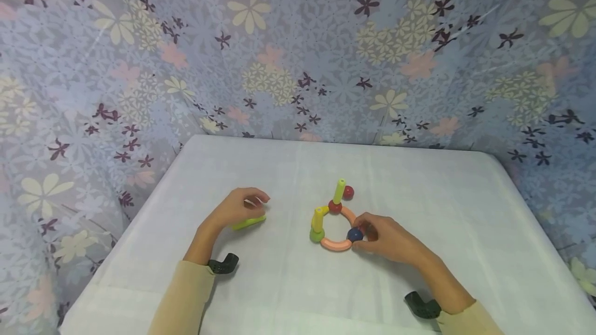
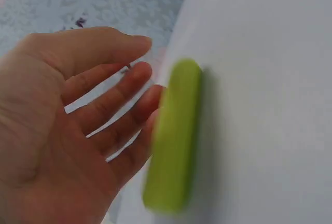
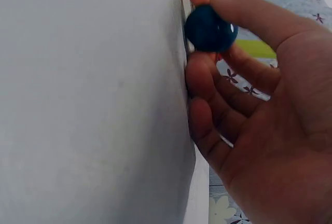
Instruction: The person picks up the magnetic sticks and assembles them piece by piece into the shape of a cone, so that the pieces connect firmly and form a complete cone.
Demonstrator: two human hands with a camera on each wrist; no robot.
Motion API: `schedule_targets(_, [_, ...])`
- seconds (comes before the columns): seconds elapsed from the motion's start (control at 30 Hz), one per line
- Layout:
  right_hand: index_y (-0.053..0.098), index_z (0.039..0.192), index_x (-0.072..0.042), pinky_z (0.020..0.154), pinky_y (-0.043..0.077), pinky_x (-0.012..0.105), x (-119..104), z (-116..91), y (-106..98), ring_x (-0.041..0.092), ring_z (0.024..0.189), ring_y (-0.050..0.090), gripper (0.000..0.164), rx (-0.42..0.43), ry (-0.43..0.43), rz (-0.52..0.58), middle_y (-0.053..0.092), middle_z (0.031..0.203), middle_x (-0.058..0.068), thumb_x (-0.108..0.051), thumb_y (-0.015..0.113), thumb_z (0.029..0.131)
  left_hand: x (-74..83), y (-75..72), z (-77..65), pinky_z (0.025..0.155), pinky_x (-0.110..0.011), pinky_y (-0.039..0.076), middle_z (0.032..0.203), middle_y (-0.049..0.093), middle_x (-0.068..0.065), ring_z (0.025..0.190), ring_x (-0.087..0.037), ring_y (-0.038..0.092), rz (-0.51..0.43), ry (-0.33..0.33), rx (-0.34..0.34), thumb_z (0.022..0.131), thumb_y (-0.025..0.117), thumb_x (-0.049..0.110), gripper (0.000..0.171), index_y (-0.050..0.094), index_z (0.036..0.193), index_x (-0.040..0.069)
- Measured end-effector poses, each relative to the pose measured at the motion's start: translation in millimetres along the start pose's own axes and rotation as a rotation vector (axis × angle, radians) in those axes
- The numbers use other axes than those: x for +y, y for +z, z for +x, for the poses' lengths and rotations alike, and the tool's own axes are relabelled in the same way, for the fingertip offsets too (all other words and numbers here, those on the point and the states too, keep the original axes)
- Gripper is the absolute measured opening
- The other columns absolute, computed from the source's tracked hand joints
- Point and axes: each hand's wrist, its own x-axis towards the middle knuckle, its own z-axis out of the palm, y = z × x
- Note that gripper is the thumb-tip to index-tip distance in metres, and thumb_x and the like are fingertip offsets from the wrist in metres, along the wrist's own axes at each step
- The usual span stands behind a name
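Pinching a blue ball (image 1: 355, 235), right fingers (image 3: 200, 74) curl; empty left fingers (image 2: 113, 93) hang parted beside a green stick (image 2: 174, 138).

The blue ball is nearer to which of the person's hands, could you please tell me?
Right: the right hand grips the blue ball, while the left hand is well to its left, by a green stick.

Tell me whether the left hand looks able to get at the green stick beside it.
Probably yes: the left hand looks relaxed and open right by the green stick, with no other object showing in the way.
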Motion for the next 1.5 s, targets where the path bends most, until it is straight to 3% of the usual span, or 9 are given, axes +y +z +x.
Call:
schedule_targets(0.17, [0.062, 0.114, -0.023, 0.06, 0.047, 0.026, -0.6, -1.8, -1.6, 0.012, 0.071, 0.053, 0.039, -0.057, -0.049, 0.025, 0.059, 0.083, -0.01, -0.036, 0.078, 0.081, -20.4, 1.2, -12.5, 0.083, -0.044, 0.051, 0.103, 0.067, -0.014, 0.093, -0.029, 0.063, -0.027, -0.024, 0.045, 0.08, 0.078, 0.008, 0.031, 0.068, 0.11, 0.001])
schedule_targets(0.3, [0.063, 0.114, -0.023, 0.061, 0.048, 0.026, -1.7, -3.0, -1.4, 0.011, 0.072, 0.054, 0.033, -0.093, -0.082, 0.053, 0.06, 0.084, -0.01, -0.033, 0.075, 0.084, -28.3, 4.0, -17.3, 0.083, -0.048, 0.05, 0.103, 0.067, -0.016, 0.092, -0.033, 0.062, -0.051, -0.005, 0.059, 0.078, 0.078, 0.003, 0.034, 0.068, 0.11, -0.003])
schedule_targets(0.47, [0.066, 0.113, -0.024, 0.063, 0.047, 0.027, -3.3, -3.5, -1.2, 0.013, 0.075, 0.054, 0.025, -0.121, -0.141, 0.112, 0.061, 0.086, -0.007, -0.027, 0.071, 0.088, -26.4, 5.5, -16.2, 0.083, -0.036, 0.051, 0.1, 0.068, 0.002, 0.09, -0.016, 0.062, 0.054, -0.004, 0.078, 0.077, 0.081, 0.013, 0.031, 0.072, 0.106, 0.011])
schedule_targets(0.6, [0.065, 0.121, -0.023, 0.065, 0.046, 0.027, -4.2, -2.6, 0.3, 0.016, 0.079, 0.053, 0.032, -0.108, -0.179, 0.089, 0.059, 0.091, -0.006, -0.022, 0.07, 0.089, -25.9, 6.3, -15.8, 0.08, -0.033, 0.05, 0.095, 0.066, 0.009, 0.086, -0.011, 0.061, 0.097, -0.012, 0.09, 0.076, 0.082, 0.019, 0.028, 0.073, 0.103, 0.019])
schedule_targets(0.77, [0.063, 0.125, -0.025, 0.07, 0.045, 0.028, -2.7, -0.3, 2.7, 0.013, 0.083, 0.051, 0.038, -0.046, -0.18, -0.049, 0.056, 0.098, -0.009, -0.019, 0.071, 0.088, -30.3, 7.4, -18.0, 0.08, -0.035, 0.05, 0.096, 0.066, 0.01, 0.088, -0.012, 0.061, 0.068, -0.036, 0.098, 0.078, 0.08, 0.019, 0.026, 0.073, 0.103, 0.022])
schedule_targets(0.97, [0.067, 0.112, -0.031, 0.081, 0.046, 0.035, -2.8, -0.2, 4.8, 0.011, 0.092, 0.051, 0.032, 0.033, -0.157, -0.138, 0.054, 0.101, -0.01, -0.031, 0.077, 0.082, -29.8, 9.1, -17.7, 0.082, -0.037, 0.049, 0.098, 0.067, 0.01, 0.09, -0.012, 0.061, 0.057, -0.041, 0.106, 0.08, 0.079, 0.023, 0.025, 0.073, 0.105, 0.022])
schedule_targets(1.23, [0.068, 0.101, -0.031, 0.064, 0.046, 0.025, -5.6, 2.3, 6.8, 0.01, 0.074, 0.052, 0.027, 0.01, -0.129, -0.086, 0.057, 0.081, -0.013, -0.041, 0.078, 0.078, -27.9, 10.4, -16.0, 0.08, -0.036, 0.049, 0.096, 0.066, 0.01, 0.087, -0.012, 0.06, 0.072, -0.039, 0.121, 0.081, 0.078, 0.023, 0.025, 0.073, 0.105, 0.022])
schedule_targets(1.37, [0.068, 0.111, -0.028, 0.063, 0.046, 0.024, -2.6, 0.6, 4.9, 0.009, 0.074, 0.051, 0.029, -0.021, -0.104, -0.07, 0.057, 0.083, -0.014, -0.031, 0.076, 0.083, -27.4, 11.8, -15.5, 0.079, -0.036, 0.048, 0.095, 0.066, 0.009, 0.086, -0.013, 0.06, 0.062, -0.046, 0.126, 0.081, 0.078, 0.022, 0.026, 0.073, 0.106, 0.021])
schedule_targets(1.5, [0.067, 0.116, -0.028, 0.068, 0.046, 0.026, -0.4, 0.0, 3.9, 0.011, 0.079, 0.051, 0.033, 0.003, -0.092, -0.1, 0.055, 0.093, -0.011, -0.021, 0.075, 0.085, -28.6, 13.1, -15.8, 0.079, -0.036, 0.048, 0.095, 0.066, 0.009, 0.086, -0.014, 0.06, 0.059, -0.055, 0.132, 0.082, 0.077, 0.023, 0.026, 0.072, 0.107, 0.021])
